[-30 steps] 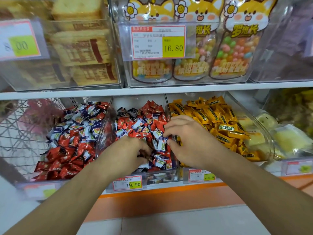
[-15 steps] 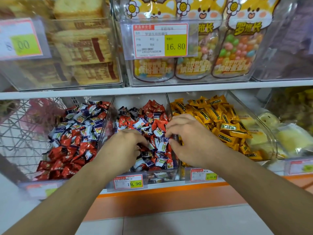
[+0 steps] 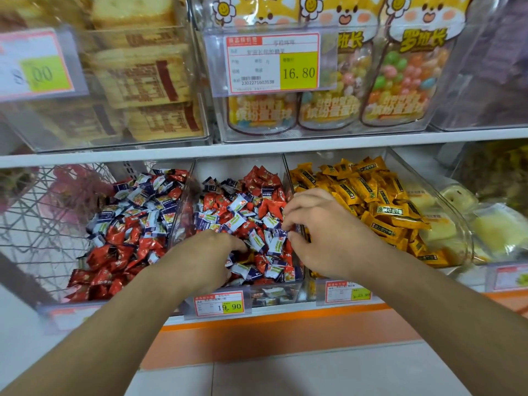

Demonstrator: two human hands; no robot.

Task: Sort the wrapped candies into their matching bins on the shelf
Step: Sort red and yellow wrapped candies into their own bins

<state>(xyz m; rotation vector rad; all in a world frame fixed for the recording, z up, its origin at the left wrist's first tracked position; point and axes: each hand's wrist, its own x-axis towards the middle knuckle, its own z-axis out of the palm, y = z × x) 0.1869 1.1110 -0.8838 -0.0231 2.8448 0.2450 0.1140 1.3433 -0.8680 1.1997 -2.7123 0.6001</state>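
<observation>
Red and blue-white wrapped candies (image 3: pixel 245 221) lie mixed in the middle bin (image 3: pixel 274 295), which is likely why both hands work there: left hand (image 3: pixel 205 258) sunk fingers-down into the front of the heap, its grasp hidden, right hand (image 3: pixel 323 232) by the divider, fingers curled, seemingly pinching a blue-white piece. Same mix fills the left bin (image 3: pixel 183 201); right bin (image 3: pixel 457 224) holds only yellow candies (image 3: pixel 380 201), probably sorted. Hands stay close but not touching, each picking its own pieces.
</observation>
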